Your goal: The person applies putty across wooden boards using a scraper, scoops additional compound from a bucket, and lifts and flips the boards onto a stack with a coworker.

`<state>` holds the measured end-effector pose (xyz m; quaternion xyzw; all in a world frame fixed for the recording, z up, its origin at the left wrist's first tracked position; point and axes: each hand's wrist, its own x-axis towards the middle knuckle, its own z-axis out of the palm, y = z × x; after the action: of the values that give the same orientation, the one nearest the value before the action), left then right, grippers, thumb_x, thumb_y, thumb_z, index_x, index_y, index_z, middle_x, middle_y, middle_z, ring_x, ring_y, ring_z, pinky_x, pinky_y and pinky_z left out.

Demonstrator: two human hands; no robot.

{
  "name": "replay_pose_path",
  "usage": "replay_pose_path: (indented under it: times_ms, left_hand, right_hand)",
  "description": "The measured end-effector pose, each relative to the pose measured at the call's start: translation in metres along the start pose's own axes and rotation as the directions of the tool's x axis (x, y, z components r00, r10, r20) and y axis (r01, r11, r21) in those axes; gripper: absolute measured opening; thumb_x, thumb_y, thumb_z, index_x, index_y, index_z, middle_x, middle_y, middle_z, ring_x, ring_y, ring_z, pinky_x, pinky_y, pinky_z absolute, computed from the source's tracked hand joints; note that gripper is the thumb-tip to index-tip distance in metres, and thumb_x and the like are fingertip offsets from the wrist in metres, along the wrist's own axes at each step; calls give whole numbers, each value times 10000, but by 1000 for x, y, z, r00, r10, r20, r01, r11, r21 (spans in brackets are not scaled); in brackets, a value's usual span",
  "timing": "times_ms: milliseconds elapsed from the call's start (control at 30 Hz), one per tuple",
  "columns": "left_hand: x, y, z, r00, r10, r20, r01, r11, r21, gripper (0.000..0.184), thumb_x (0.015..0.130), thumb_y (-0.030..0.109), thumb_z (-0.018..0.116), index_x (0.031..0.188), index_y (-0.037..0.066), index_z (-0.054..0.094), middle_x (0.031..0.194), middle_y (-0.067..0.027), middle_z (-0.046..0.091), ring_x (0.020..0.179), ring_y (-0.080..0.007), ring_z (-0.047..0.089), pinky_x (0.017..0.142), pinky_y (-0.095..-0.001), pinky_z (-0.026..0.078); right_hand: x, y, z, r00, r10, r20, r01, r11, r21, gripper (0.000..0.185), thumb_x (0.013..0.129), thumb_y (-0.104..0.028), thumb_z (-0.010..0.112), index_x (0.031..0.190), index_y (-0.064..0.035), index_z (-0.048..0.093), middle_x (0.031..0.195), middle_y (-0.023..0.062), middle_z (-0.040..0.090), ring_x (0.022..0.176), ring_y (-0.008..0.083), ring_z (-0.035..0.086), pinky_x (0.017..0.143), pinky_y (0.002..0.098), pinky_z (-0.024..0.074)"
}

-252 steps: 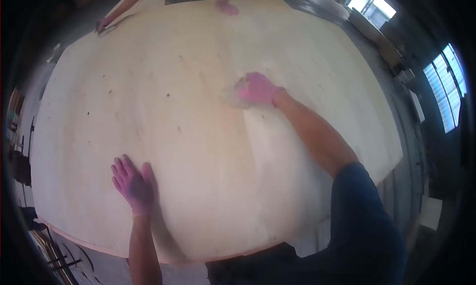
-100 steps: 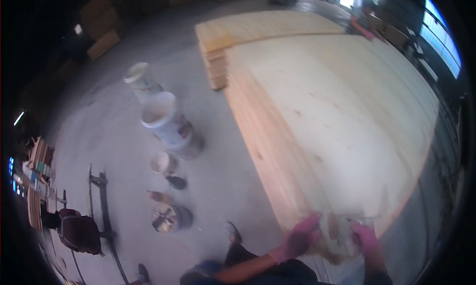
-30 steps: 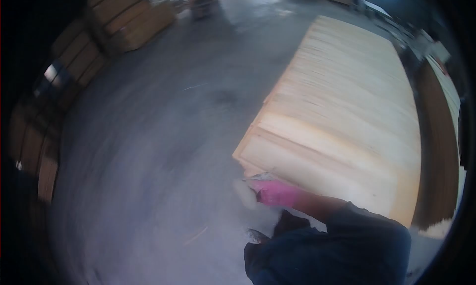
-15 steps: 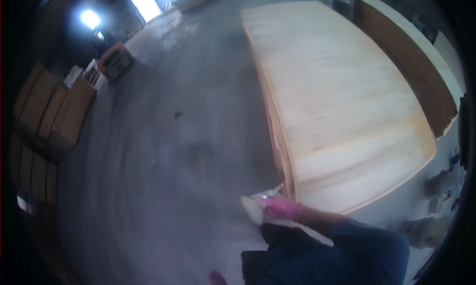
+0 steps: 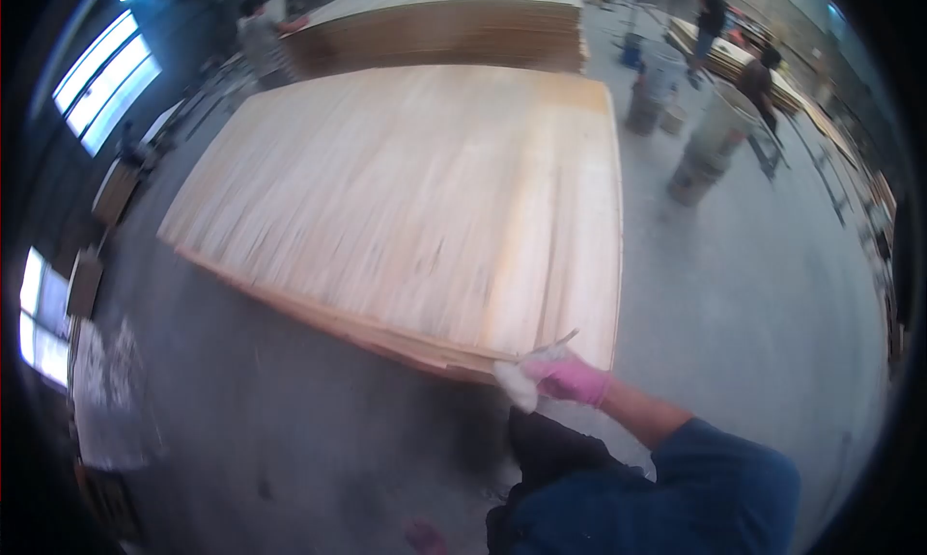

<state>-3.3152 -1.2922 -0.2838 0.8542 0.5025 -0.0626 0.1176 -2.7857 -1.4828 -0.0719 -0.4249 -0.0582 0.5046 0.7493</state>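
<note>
My right hand [image 5: 570, 376], in a pink glove, is closed around a thin tool [image 5: 560, 343] whose narrow end sticks out past the fingers. A whitish lump [image 5: 517, 386] shows at the same hand, on the side toward the floor; its exact kind is unclear. The hand is over the near edge of a large stack of plywood sheets [image 5: 386, 208], close to its right corner. Low in the view, my left hand [image 5: 425, 536] is a blurred pink patch, its fingers not readable.
Behind stands another sheet stack [image 5: 435, 34], with a person [image 5: 266, 43] at its left end. Buckets [image 5: 710, 140] stand on the grey floor [image 5: 734, 343] at the right, with two more people beyond. Plastic-like sheeting [image 5: 116, 401] lies at the left.
My view has swung to the right, so the plywood stack now lies across in front of me. Its near edge is below, and people and buckets have come into view. The right hand keeps its hold.
</note>
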Motion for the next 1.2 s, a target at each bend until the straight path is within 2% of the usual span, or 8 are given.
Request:
replay_pose_path:
  times_ms: [67, 100, 167, 433, 567, 633, 867, 1200]
  left_hand:
    - [122, 131, -213, 993, -84, 80, 114, 836, -536, 492, 1016, 347, 439, 1290, -41, 567, 1253, -245, 604, 1216, -402, 546, 1048, -448, 429]
    - [176, 132, -251, 971, 220, -91, -238, 915, -326, 515, 1015, 328, 445, 1317, -79, 534, 1335, -251, 567, 1281, -413, 510, 1094, -441, 406]
    - [261, 226, -302, 951, 295, -94, -309, 898, -313, 506, 997, 257, 507, 1389, -60, 474, 1395, -239, 529, 1308, -403, 480, 1123, -458, 369]
    - [621, 391, -154, 803, 583, -127, -568, 812, 136, 639, 917, 311, 606, 1428, -37, 444, 1468, -258, 460, 1405, -380, 398, 1182, -458, 298]
    - [667, 449, -150, 893, 441, -94, -416, 886, 204, 703, 957, 366, 555, 1518, 2, 339, 1578, -245, 317, 1483, -389, 271, 1216, -494, 203]
    - [670, 467, -141, 889, 436, -141, -389, 880, 271, 726, 973, 390, 527, 1551, 20, 289, 1616, -236, 252, 1510, -387, 215, 1224, -507, 169]
    - [661, 467, -158, 861, 495, -115, -438, 838, 325, 713, 989, 402, 490, 1555, 23, 280, 1617, -230, 252, 1511, -387, 214, 1219, -504, 187]
    - [714, 390, -163, 597, 791, -130, -691, 590, 417, 698, 986, 435, 511, 1524, 20, 352, 1567, -198, 363, 1482, -353, 292, 1197, -499, 229]
  right_hand:
    - [0, -130, 71, 981, -138, -139, 125, 987, -98, 363, 963, -206, 682, 1237, 30, 652, 1020, 76, 717, 847, 142, 676, 682, 260, 548]
    - [5, -174, 88, 960, -180, -214, 115, 952, -283, 393, 960, -225, 687, 1234, 53, 643, 1015, 85, 718, 840, 155, 680, 709, 286, 563]
    - [40, -233, 83, 922, -289, -258, 220, 939, -265, 392, 954, -216, 688, 1234, 54, 642, 1000, 86, 716, 850, 161, 689, 731, 303, 582]
    - [352, -289, -130, 820, -400, -410, 339, 916, -217, 380, 961, -194, 655, 1251, 49, 611, 1156, 152, 670, 1023, 251, 681, 852, 393, 592]
    - [412, -252, -196, 764, -235, -601, 175, 972, -158, 351, 935, -263, 664, 1193, -25, 677, 1043, 105, 726, 929, 257, 696, 850, 386, 571]
    - [425, -253, -214, 622, -540, -568, -239, 559, -794, 329, 902, -267, 677, 1093, -3, 721, 945, 105, 737, 890, 249, 703, 813, 373, 565]
    - [423, -222, -172, 805, -546, -231, -352, -128, -927, 205, 911, -306, 601, 929, -163, 747, 896, 142, 722, 891, 357, 667, 839, 458, 527]
    - [299, -17, -2, 692, -678, -248, -458, -146, -877, 405, 815, -113, 662, 1212, -192, 670, 1025, 78, 710, 889, 305, 678, 752, 398, 552]
